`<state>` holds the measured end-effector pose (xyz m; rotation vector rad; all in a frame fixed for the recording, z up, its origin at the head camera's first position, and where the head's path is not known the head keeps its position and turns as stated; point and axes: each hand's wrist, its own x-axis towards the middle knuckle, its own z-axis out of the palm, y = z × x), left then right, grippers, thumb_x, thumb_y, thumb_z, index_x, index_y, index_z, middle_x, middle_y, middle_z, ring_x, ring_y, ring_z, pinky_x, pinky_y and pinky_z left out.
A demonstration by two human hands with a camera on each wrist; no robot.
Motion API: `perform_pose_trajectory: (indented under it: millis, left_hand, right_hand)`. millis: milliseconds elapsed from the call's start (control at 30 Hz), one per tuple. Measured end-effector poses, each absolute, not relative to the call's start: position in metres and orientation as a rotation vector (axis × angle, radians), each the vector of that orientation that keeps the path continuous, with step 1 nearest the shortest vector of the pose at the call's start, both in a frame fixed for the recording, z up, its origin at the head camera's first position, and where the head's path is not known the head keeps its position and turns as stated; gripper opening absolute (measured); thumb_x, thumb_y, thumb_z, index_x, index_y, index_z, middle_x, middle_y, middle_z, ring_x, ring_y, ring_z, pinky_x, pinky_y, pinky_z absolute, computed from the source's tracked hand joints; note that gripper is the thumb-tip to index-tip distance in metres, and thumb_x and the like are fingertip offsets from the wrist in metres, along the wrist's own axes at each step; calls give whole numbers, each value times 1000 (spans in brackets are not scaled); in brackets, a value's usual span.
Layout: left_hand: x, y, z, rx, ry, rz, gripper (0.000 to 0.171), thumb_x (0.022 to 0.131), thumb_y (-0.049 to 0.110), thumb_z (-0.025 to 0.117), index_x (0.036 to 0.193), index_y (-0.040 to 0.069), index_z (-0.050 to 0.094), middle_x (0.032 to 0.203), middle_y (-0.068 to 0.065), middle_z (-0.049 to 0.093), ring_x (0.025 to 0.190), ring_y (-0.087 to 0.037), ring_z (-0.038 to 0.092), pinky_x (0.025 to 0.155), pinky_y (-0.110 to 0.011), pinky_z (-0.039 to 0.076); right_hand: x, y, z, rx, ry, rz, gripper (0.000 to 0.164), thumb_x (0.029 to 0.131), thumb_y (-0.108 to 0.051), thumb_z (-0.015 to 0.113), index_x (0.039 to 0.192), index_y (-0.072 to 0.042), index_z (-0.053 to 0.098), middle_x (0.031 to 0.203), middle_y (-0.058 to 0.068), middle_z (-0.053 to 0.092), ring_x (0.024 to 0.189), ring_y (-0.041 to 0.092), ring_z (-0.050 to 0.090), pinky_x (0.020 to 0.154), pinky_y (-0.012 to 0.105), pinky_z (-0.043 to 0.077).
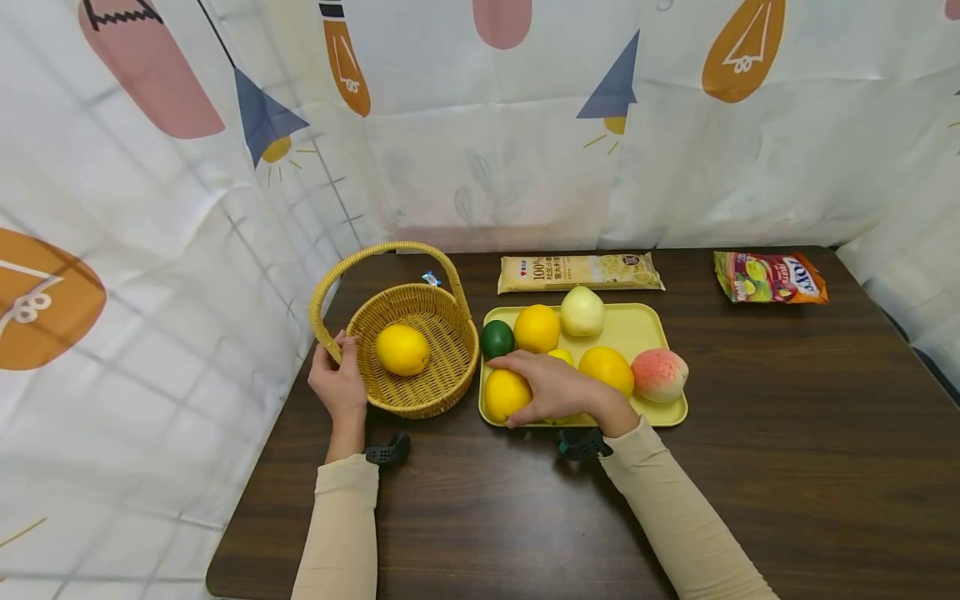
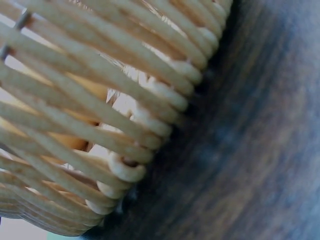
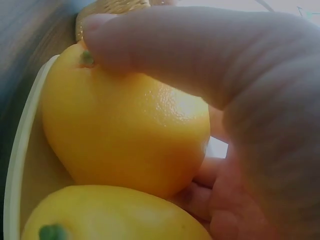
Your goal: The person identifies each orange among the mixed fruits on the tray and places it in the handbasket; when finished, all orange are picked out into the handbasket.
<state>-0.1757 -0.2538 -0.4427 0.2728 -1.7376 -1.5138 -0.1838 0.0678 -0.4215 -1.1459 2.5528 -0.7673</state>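
My left hand (image 1: 339, 383) grips the left rim of a woven basket (image 1: 420, 410), by the foot of its arched handle. A yellow fruit (image 1: 402, 350) lies inside the basket. My right hand (image 1: 558, 385) holds an orange (image 1: 506, 396) at the front left corner of a yellow tray (image 1: 645, 321). In the right wrist view the thumb lies across the top of the orange (image 3: 125, 120), near its green stem mark, with fingers behind it. A lemon (image 3: 115, 215) sits beside it, mostly under my hand in the head view. The left wrist view shows the basket's weave (image 2: 100, 110) close up.
Also on the tray are a dark green fruit (image 1: 497, 339), two more oranges (image 1: 537, 328), a pale pear (image 1: 582, 312) and a peach (image 1: 660, 375). Behind it lie a noodle packet (image 1: 577, 272) and, farther right, a candy bag (image 1: 771, 278). A small wrapper (image 1: 431, 278) lies behind the basket.
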Motion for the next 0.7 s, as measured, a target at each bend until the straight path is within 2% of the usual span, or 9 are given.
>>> perform_pose_trajectory:
  millis: [233, 500, 700]
  left_hand:
    - [-168, -247, -433, 268, -1754, -1508, 33, 95, 14, 63, 101, -18, 64, 113, -33, 64, 117, -38, 57, 92, -23, 47]
    - [-169, -250, -435, 250, -1749, -1520, 31, 95, 13, 63, 100, -18, 64, 113, -33, 64, 117, -38, 57, 93, -23, 46]
    - [-169, -249, -435, 256, -1746, -1516, 32, 95, 13, 63, 101, -19, 64, 113, -34, 64, 118, -38, 57, 92, -22, 46]
  right_hand:
    - [-183, 69, -420, -1136, 2525, -876, 84, 74, -40, 83, 145, -15, 46, 140, 3, 50, 114, 18, 53, 96, 40, 44]
    - [-180, 67, -409, -1109, 2499, -1206, 81, 75, -40, 84, 143, -15, 47, 138, -6, 51, 116, 14, 51, 97, 39, 44]
    - [-177, 59, -406, -1010, 2379, -1465, 78, 78, -38, 83, 144, -25, 45, 135, -8, 51, 110, 13, 54, 88, 38, 51]
